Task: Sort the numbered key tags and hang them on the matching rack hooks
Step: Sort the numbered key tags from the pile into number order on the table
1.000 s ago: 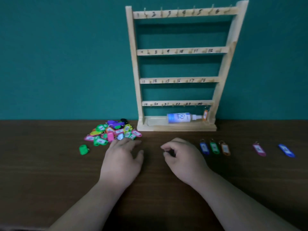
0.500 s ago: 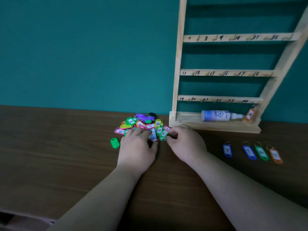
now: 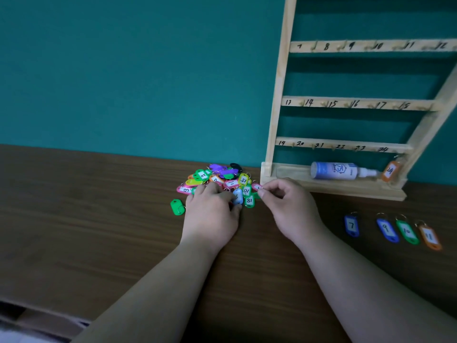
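Note:
A pile of coloured numbered key tags (image 3: 222, 180) lies on the brown table just left of the wooden rack (image 3: 278, 95). My left hand (image 3: 210, 214) rests palm down on the pile's near side, fingers spread among the tags, thumb beside a light-blue tag (image 3: 238, 196). My right hand (image 3: 289, 206) pinches a pink tag (image 3: 257, 187) at the pile's right edge between thumb and forefinger. An orange tag 24 (image 3: 390, 170) hangs under the rack's lowest rail. Tags 7 (image 3: 351, 226), 9 (image 3: 387, 230), 10 (image 3: 406, 231) and 11 (image 3: 429, 237) lie in a row at the right.
A white and blue spray bottle (image 3: 338, 170) lies on the rack's base. One green tag (image 3: 177, 207) sits apart, left of the pile. The rack stands against a teal wall. The table's near edge runs along the bottom left.
Both hands moved forward from the middle of the table into the pile. My right hand's fingers closed on the pink tag. The view swung left and closer.

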